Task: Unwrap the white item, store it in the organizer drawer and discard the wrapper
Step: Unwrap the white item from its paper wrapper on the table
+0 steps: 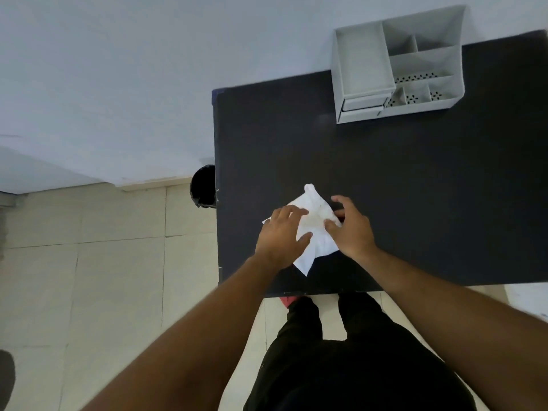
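A white paper wrapper (315, 215) lies spread on the black table (415, 179) near its front left corner, crumpled over a small lump at its middle. My left hand (280, 237) rests on the wrapper's left side with fingers apart. My right hand (351, 225) pinches the wrapper's right edge between thumb and fingers. The white item itself is hidden under the paper. The grey organizer (397, 66) stands at the table's far side, with its small drawer (363, 106) at the lower front shut.
A black bin (203, 188) stands on the tiled floor just left of the table's left edge. A pale wall runs behind the table. My legs in dark trousers are at the table's front edge.
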